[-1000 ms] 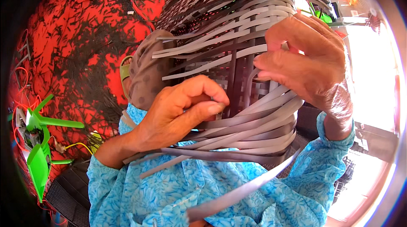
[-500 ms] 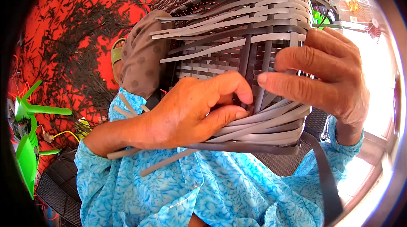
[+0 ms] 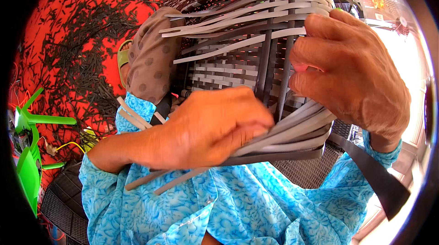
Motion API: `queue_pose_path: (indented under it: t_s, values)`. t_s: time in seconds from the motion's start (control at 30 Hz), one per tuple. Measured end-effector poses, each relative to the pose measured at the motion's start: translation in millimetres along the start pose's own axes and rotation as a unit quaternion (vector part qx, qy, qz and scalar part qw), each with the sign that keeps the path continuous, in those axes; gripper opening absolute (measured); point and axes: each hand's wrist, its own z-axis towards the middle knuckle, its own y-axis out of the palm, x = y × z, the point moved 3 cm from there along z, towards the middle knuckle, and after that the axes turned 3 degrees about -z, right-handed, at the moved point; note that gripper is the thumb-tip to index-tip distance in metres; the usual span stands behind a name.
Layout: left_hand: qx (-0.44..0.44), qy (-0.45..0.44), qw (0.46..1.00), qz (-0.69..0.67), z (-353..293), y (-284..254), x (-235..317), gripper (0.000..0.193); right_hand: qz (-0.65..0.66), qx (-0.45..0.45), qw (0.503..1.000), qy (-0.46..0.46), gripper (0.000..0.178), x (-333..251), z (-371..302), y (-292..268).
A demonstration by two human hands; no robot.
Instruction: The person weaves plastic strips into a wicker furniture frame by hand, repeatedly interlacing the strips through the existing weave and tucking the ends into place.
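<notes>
A half-woven wicker piece [image 3: 228, 73] of grey and dark flat plastic strips leans across my lap, with dark upright stakes [image 3: 264, 62] crossing its open side. My left hand [image 3: 215, 126], slightly blurred, is closed over a bundle of grey strips [image 3: 297, 130] along the lower edge; the strips' loose ends stick out past my wrist. At the right edge of the weave, my right hand [image 3: 354, 71] has its fingers curled in beside a stake. Whatever its fingertips pinch is hidden. Loose pale strip ends [image 3: 206, 55] reach left from the weave above.
A wide dark band [image 3: 379, 172] sticks out at the lower right, under my right forearm. Dark strip scraps [image 3: 98, 48] litter the red floor [image 3: 50, 30]. A bright green plastic object [image 3: 29, 167] stands at far left, beside dark woven wicker [image 3: 64, 199].
My right hand has curled its fingers and shifted slightly right. My left hand has closed further over the strips. The dark band has swung outward to the right.
</notes>
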Motion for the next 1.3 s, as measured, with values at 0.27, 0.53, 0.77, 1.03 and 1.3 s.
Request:
queue_pose_path:
  t_s: [0.27, 0.53, 0.77, 1.03, 1.3]
  values:
    - [-0.023, -0.109, 0.993, 0.032, 15.6, -2.2, -13.8, 0.024, -0.011, -0.113, 0.992, -0.049, 0.020, 9.7, -3.3, 6.7]
    - [-0.019, -0.056, 0.998, 0.019, 24.8, -13.9, -18.9, 0.012, -0.009, -0.161, 0.986, -0.039, 0.018, 14.4, 0.0, 4.2]
    - [-0.025, -0.192, 0.972, -0.135, 31.9, -40.4, -41.6, 0.015, 0.050, -0.139, 0.981, 0.126, 0.038, 20.7, 5.1, 8.0]
    - [-0.045, -0.233, 0.946, -0.220, 53.0, -62.6, -70.6, 0.023, 0.013, 0.021, 0.990, 0.139, 0.024, 12.9, -5.0, 2.0]
    - [-0.038, -0.233, 0.964, -0.120, 52.2, -76.4, -46.9, 0.022, -0.082, -0.018, 0.980, 0.181, 0.024, 13.3, -7.6, -3.7]
